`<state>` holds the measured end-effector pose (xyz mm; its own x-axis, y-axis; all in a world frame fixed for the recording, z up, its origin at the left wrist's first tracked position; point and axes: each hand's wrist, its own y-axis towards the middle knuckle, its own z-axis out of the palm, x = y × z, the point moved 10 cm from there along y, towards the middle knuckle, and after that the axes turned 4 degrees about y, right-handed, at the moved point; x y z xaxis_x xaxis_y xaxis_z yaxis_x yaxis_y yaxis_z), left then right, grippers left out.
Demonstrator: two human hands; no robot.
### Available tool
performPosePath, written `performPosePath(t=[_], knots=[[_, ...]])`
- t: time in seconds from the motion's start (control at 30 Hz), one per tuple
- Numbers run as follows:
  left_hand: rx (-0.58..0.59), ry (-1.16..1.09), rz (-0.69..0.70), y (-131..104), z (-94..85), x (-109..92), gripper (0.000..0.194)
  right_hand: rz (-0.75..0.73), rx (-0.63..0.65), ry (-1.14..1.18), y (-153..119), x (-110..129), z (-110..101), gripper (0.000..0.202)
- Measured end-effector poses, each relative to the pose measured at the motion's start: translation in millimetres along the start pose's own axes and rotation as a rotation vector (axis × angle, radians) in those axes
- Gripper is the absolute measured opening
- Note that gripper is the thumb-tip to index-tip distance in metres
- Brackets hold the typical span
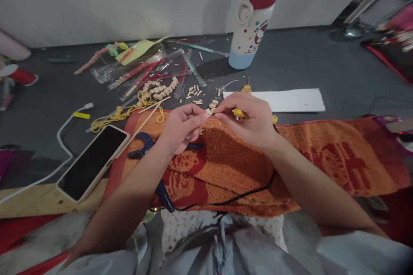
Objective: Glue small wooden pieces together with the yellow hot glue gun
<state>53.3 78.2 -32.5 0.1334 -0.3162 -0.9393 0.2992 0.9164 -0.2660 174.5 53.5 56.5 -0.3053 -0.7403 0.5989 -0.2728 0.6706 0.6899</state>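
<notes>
Pinching short wooden pieces, the left hand holds them above the orange towel's back edge. Right hand grip just beside them; cannot tell whether clamped. Bottle stands near the surface's back edge.

Plain lt-grey wall behind dk grey tabletop, rm light dim.

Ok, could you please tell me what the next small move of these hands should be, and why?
Probably steady the small wooden pieces with the left hand and gently adjust them with the right hand: the left pinches them, and the right reaches in right beside them, though whether it grips anything there is too small to tell.
</notes>
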Motion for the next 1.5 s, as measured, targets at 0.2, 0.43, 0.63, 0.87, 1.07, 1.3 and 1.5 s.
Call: performPosePath(t=[0.2,0.43,0.63,0.87,1.07,1.3,1.5], knots=[[0.019,0.014,-0.032,0.3,1.6,4.4,0.04,-0.031,0.027,0.001,-2.2,2.1,4.6,0.007],[0.024,0.037,-0.037,0.4,2.9,5.2,0.036,-0.068,0.045,-0.025,-2.8,5.9,8.3,0.011],[0.008,0.074,-0.023,0.4,2.2,4.4,0.035,-0.029,0.06,0.001,-3.3,1.6,10.3,0.012],[0.022,0.093,-0.035,1.9,0.0,6.8,0.034,0.05,0.071,0.053,-3.6,-8.3,11.0,0.008],[0.131,0.13,-0.086,1.6,6.7,12.3,0.037,0.135,0.216,0.252,-4.3,-17.8,20.7,0.009],[0.181,0.134,-0.113,1.3,10.9,14.2,0.036,0.172,0.296,0.411,-7.1,-20.7,26.9,0.009],[0.106,0.081,-0.077,1.9,5.5,8.5,0.024,0.204,0.208,0.476,-6.5,-26.8,23.0,0.012]])
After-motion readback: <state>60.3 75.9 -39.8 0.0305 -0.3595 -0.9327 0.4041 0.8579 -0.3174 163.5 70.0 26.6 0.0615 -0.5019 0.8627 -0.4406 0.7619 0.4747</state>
